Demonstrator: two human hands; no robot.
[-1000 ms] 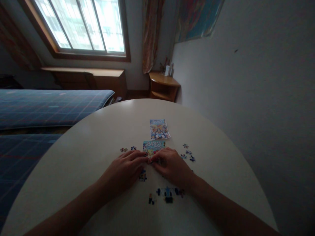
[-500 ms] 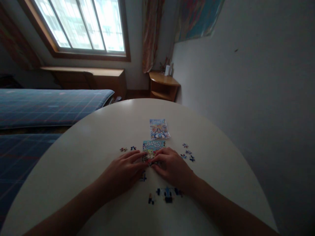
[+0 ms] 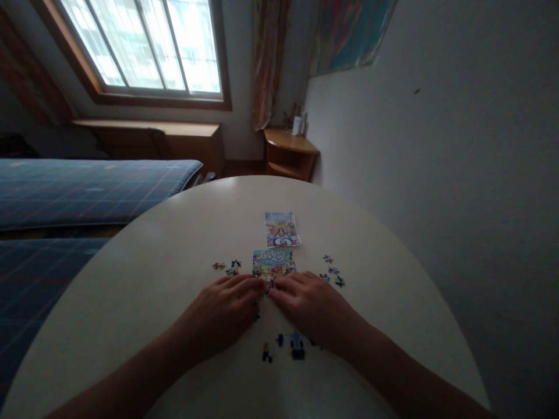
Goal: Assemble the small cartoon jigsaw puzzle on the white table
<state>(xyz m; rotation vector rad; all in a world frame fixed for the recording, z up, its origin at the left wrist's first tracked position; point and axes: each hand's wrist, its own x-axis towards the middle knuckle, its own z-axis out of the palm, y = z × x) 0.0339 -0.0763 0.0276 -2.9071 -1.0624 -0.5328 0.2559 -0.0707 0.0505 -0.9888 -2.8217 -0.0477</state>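
While both hands meet at the lower edge of the partly built puzzle point(image 3: 274, 263), the upper part shows clear, with "Bluey" lettering across its top. Puzzle lies flat on the round white worktop point(image 3: 205, 227), about centred between the wrists. Left hand point(image 3: 231, 302): palm down, fingers bent and close together, fingertips at the lower left of the puzzle. Right hand point(image 3: 311, 299): same pose mirrored, thumb and index narrow, tips just beside the left ones. Small patterned bit shows between the two sets of fingertips; can't tell if either hand grips it or just presses. Printed sheet point(image 3: 282, 230) lies just beyond the puzzle, blue cartoon face toward the near end. Loose pieces: left group point(image 3: 233, 271) beyond the left hand, right group point(image 3: 339, 281) beyond the right hand. Nearer the person, a joined blue-and-black section point(image 3: 297, 348) sits partly behind the right hand, with a small dark-and-orange piece point(image 3: 266, 352) just left of it. Another dark bit peeks out beside the left hand, mostly hidden.
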